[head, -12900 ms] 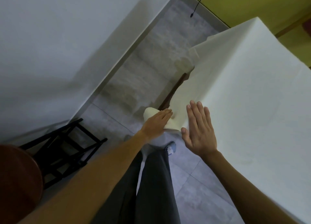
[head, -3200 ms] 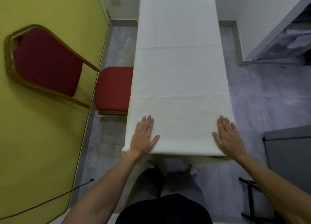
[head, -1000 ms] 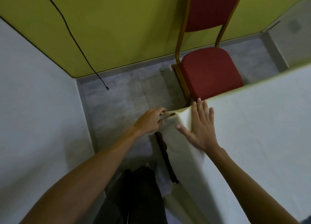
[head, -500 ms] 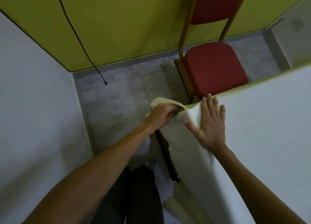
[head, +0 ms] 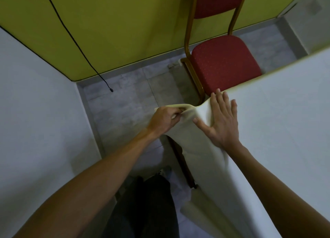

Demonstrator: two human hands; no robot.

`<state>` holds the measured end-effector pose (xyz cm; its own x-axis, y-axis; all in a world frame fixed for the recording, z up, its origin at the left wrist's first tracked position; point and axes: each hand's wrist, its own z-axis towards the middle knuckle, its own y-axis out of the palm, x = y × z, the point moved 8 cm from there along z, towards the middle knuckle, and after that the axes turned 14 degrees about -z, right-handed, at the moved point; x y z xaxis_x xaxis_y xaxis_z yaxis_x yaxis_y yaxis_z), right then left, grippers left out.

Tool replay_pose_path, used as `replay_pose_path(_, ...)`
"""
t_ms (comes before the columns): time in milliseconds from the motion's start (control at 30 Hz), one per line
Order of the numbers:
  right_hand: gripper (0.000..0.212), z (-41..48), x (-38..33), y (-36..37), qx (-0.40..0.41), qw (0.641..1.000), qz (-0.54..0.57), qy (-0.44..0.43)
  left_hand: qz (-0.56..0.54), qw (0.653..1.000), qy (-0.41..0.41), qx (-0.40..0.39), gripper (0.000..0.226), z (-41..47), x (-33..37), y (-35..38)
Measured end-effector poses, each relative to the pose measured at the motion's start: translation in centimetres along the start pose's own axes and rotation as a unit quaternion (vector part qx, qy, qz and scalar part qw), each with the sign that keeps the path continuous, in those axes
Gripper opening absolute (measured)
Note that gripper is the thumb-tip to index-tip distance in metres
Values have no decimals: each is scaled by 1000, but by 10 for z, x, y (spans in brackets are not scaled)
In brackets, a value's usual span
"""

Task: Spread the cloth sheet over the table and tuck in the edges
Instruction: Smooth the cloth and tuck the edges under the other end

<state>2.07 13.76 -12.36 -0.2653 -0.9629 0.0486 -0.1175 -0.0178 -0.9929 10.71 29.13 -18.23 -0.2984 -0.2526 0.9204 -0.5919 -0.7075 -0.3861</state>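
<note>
Cloth sheet, cream-white, covers the table top across the right of the view and drapes down its near side toward the floor, where a loose end lies by the person's dark trousers. Half a second ago its corner was bunched close against the table corner; now that corner is pulled out leftward into a taut, flat flap, stretched between the two hands. The green wall and the grey tiled floor fill the upper left, with a thin black cable hanging down the wall to the floor. The red-cushioned chair with a gold frame stands just beyond the table corner, and it sits lower and larger in view than it did a moment ago, the camera having tipped a little.

The right hand lies flat and open on the sheet at the table corner, fingers spread, pressing the fabric down; it was there before as well, but the fingertips now reach the far edge. The left hand is closed in a pinch on the sheet's corner, knuckles up, fabric gathered between thumb and fingers, and it has moved further left from the table than half a second earlier. A dark table leg shows under the lifted drape.
</note>
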Motion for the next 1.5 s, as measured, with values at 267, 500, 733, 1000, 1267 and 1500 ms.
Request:
replay_pose_path(267, 90, 0, 1, 1, -8, 1000, 18, -12, 27, 999, 10, 22, 6, -32, -7, -28)
replay_pose_path(500, 84, 0, 2, 1, 8, 1000, 22, -13, 38, 996, -14, 82, 8, -56, -3, -22)
replay_pose_path(733, 80, 0, 1, 1, 12, 999, 30, -18, 95, 983, -25, 152, 24, -86, 9, 3)
replay_pose_path(1000, 97, 3, -2, -2, -32, 996, 78, -18, 101, 954, -158, 232, 41, -120, 35, 72)
replay_pose_path(1267, 73, 2, -10, 0, -6, 999, 49, 7, -90, 973, -175, 121, 74, -128, 28, 155)
replay_pose_path(1500, 67, 2, -12, -1, 11, 998, 62, 3, -159, 946, -198, 202, 59, -138, 5, 120)
